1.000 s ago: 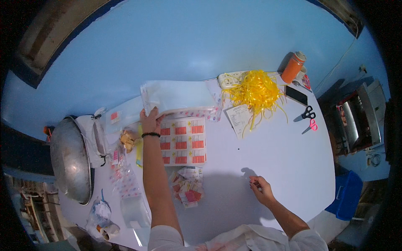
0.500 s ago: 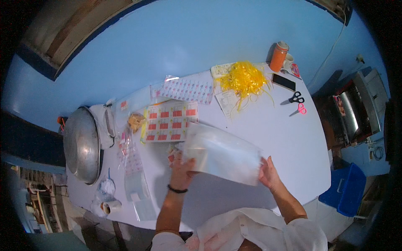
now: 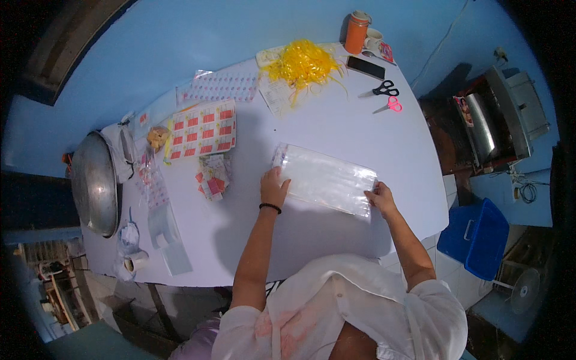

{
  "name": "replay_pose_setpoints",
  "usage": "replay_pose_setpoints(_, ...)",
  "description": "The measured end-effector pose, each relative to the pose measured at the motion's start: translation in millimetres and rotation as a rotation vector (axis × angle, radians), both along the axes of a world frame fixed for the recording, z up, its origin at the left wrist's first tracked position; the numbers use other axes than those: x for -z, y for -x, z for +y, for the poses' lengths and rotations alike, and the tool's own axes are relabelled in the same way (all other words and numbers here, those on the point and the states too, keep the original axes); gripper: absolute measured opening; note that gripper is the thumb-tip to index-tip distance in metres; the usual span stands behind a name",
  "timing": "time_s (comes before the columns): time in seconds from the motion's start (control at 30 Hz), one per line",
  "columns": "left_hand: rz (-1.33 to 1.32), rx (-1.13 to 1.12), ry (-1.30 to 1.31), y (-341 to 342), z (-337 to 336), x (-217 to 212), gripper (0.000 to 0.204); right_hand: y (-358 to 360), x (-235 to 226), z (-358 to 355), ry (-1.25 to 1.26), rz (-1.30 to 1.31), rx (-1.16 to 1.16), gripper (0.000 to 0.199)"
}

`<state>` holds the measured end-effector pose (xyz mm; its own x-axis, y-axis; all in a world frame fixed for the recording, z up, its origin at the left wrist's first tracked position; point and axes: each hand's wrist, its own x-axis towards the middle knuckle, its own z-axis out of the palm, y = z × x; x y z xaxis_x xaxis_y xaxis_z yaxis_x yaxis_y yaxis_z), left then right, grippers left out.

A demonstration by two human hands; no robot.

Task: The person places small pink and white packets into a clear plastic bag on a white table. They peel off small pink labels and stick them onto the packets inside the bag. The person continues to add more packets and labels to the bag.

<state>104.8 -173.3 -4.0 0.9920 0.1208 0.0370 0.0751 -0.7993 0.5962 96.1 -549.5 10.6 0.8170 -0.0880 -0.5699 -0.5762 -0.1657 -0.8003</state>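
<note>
Head camera looks steeply down (fisheye-bent) onto the white table, seemingly close.

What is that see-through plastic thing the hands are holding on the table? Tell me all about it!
The clear plastic sheet is long, thin and shiny, with faint ridges along it; it may be a stack of bags. It lies flat on the white table, slanting down to the right. The left hand presses its left end and the right hand touches its lower right corner. Nothing lies on it.
</note>
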Motion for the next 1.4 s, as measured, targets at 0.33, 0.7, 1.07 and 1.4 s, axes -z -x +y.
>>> replay_pose_setpoints(0.33,0.24,-0.042,0.178,-0.1,-33.4,11.7,0.027,27.6,-34.6,-36.6,-0.109,0.045,-0.03,0.033)
replay_pose_setpoints(0.7,0.047,0.032,0.444,61.3,-102.6,17.3,0.026,87.7,-48.8,-147.6,-0.065,0.105,-0.096,0.041)
replay_pose_setpoints(1.07,-0.019,0.404,-0.271,-51.6,-93.5,-20.0,0.056,96.6,-73.1,-173.2,-0.143,0.059,-0.144,0.02)
replay_pose_setpoints(1.4,0.102,0.532,-0.325,-95.3,-93.4,-14.9,0.049,106.7,-71.1,-185.0,-0.214,0.016,-0.146,0.029)
